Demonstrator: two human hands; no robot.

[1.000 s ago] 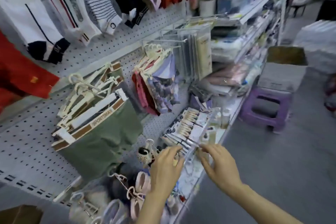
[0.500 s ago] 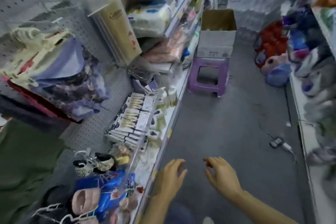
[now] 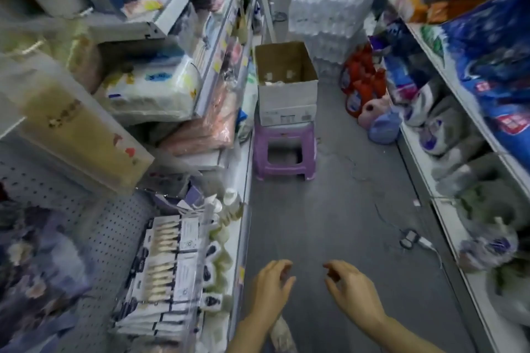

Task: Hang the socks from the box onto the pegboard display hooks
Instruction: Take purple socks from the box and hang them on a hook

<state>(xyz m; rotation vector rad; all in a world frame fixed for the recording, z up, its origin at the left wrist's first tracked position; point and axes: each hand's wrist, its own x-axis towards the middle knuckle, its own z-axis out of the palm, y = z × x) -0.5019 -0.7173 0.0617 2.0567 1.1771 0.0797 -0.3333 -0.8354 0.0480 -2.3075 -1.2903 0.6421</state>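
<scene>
Both hands, left hand point(image 3: 271, 288) and right hand point(image 3: 351, 292), hang loosely curled and hold nothing at six o'clock, facing the sock box point(image 3: 286, 86) on the stool point(image 3: 284, 152) at twelve o'clock; judged step: fetching, so next calls for reaching inside.

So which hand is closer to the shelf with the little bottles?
The left hand. It hangs right beside the shelf edge, with the bottles up ahead of it. The right hand is farther out, over the aisle floor. Both hold nothing.

Open cardboard box point(image 3: 286, 89) upright atop purple stool point(image 3: 284, 152), in aisle.
</scene>
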